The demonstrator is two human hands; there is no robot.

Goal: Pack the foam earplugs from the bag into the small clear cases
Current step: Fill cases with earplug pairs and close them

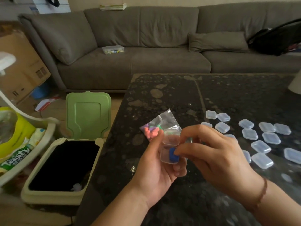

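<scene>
Head view: grey sofa (130,51) behind a dark table (162,98), a bin (61,167) with green lid up, a pack reading "Tasty" (15,158). Closed cases (262,146) scatter at right. Left hand (156,168) grips bag (160,126) and open case (169,149); right hand (216,157) pinches a blue earplug (172,156) into it.

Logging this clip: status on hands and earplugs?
Left hand holds open clear case and bag. Right hand presses blue earplug into it. Nothing in the way.
</scene>
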